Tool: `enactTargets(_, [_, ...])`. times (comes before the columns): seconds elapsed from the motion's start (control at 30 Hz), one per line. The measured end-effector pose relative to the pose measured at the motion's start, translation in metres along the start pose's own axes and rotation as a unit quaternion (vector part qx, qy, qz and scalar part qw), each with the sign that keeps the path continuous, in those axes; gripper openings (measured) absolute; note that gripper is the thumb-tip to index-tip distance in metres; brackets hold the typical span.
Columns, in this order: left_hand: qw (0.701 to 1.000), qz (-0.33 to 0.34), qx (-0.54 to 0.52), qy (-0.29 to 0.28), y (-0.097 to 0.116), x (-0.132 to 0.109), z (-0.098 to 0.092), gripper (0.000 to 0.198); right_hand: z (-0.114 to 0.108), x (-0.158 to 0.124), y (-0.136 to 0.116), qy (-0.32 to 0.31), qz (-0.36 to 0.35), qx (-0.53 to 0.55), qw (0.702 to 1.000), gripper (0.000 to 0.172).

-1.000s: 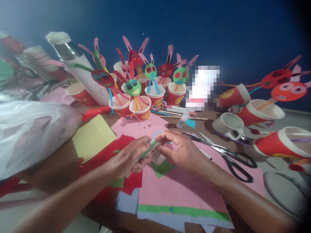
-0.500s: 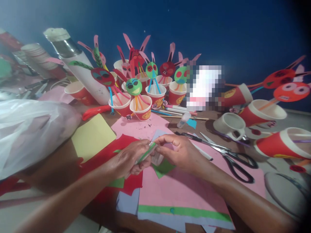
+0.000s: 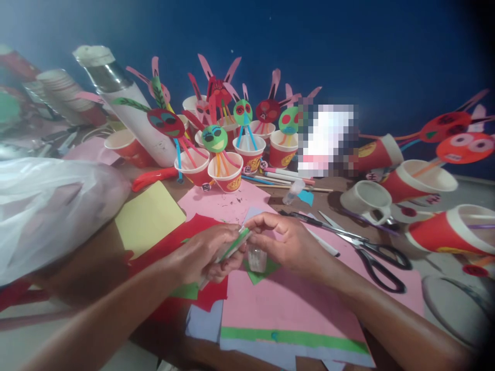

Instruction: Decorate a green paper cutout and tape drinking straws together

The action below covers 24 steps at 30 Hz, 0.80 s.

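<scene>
My left hand (image 3: 214,252) is closed around a slim white-and-green strip (image 3: 234,245), which slants up to the right. Pinched fingers of my right hand (image 3: 284,239) meet the strip's upper end. Just below those fingers is a small clear plastic container (image 3: 257,259), partly covered by them; whether the hand grips it I cannot tell. Beneath it lies a green paper piece (image 3: 255,277) on a pink sheet (image 3: 294,299). Red paper (image 3: 211,296) is under my left hand. Black-handled scissors (image 3: 381,268) and a black pen (image 3: 328,224) rest right of my right hand.
Paper cups (image 3: 226,172) with colourful puppet heads (image 3: 213,138) stand at the back. A white mug (image 3: 365,201) and tipped cups (image 3: 452,226) are at right. A yellow sheet (image 3: 150,216) and a plastic bag (image 3: 58,216) lie left. Several pens (image 3: 276,175) lie mid-table.
The clear container has shifted slightly right and down and shows more upright. Both hands keep nearly the same place and grip on the strip. The view has shifted very slightly.
</scene>
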<state>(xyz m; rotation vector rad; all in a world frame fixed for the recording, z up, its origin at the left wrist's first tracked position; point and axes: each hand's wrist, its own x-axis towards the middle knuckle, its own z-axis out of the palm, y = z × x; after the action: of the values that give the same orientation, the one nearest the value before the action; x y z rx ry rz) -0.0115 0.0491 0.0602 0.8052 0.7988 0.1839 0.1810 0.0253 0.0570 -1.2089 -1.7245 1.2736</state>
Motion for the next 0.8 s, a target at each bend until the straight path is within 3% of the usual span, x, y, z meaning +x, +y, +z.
enactTargets(0.13, [0.999,-0.035,-0.027,-0.017,0.004,-0.002,0.0,0.028,-0.001,-0.001,0.002,0.02,-0.033,-0.071,0.997,0.012])
enactTargets(0.3, [0.993,-0.07,-0.062,-0.067,0.006,-0.002,-0.003,0.032,-0.003,-0.001,0.003,0.044,-0.135,-0.161,0.977,0.014])
enactTargets(0.43, [0.993,-0.059,-0.064,-0.075,0.005,-0.003,-0.004,0.034,-0.002,-0.002,0.0,0.058,-0.196,-0.184,0.961,0.015])
enactTargets(0.7, [0.994,-0.021,-0.039,-0.097,0.011,-0.005,0.001,0.029,-0.001,-0.003,-0.003,0.063,-0.222,-0.166,0.959,0.021])
enactTargets(0.8, [0.997,0.016,-0.028,-0.076,0.01,-0.006,0.001,0.026,-0.001,-0.002,-0.003,0.067,-0.23,-0.166,0.956,0.022])
